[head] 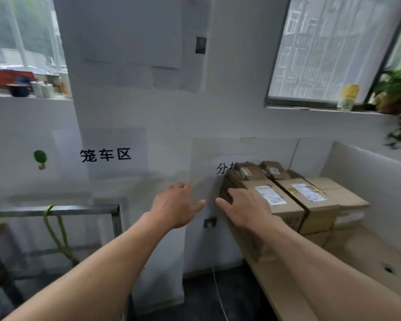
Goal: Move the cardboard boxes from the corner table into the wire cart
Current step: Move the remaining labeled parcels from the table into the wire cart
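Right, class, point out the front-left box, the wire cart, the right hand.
front-left box (270, 194), head view, its label
wire cart (83, 209), head view, top rail
right hand (244, 210), head view, back of hand

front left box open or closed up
Closed: the front left box has a flat top with a white label stuck on it. The right hand is at its left edge.

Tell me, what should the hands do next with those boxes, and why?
Probably clasp the nearest cardboard box with both hands. The right hand is open at its top left corner, the left hand hovers open just beside it, and neither grips anything yet. That box tops the stack on the table.
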A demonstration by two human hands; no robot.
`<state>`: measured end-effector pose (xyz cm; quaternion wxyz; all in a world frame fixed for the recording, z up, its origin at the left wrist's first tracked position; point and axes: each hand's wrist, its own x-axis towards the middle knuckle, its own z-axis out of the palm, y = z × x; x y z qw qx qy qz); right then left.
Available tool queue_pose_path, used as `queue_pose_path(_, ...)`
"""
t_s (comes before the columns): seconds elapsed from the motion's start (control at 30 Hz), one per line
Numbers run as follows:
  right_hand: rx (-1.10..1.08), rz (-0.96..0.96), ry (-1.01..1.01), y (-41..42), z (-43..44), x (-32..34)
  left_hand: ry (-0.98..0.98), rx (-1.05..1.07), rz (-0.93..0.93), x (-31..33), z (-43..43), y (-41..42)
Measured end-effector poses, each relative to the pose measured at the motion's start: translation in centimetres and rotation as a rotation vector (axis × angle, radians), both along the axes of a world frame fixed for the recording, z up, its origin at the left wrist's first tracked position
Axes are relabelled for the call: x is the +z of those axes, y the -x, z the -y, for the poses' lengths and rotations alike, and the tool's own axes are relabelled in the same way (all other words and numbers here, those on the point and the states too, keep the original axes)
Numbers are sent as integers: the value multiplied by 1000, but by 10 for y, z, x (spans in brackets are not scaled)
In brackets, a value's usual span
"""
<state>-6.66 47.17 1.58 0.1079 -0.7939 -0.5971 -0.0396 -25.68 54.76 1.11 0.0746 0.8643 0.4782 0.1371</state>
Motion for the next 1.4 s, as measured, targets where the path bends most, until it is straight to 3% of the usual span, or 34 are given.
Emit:
queue_pose_path(0.4,-180,-35,-34,-90,32,-13,46,-178,5,-10,-3,-95)
queue_pose_path(0.67,-224,-72,-10,-183,12,-40,121,-186,20,-27,-20,-181)
queue_pose_path(1.03,-224,-170,67,-295,-46,-80,298,-26,106,-77,-55,-293)
queue_pose_path(1.4,-184,-335,116,-323,-86,-112,498,163,259,-114,-69,-329)
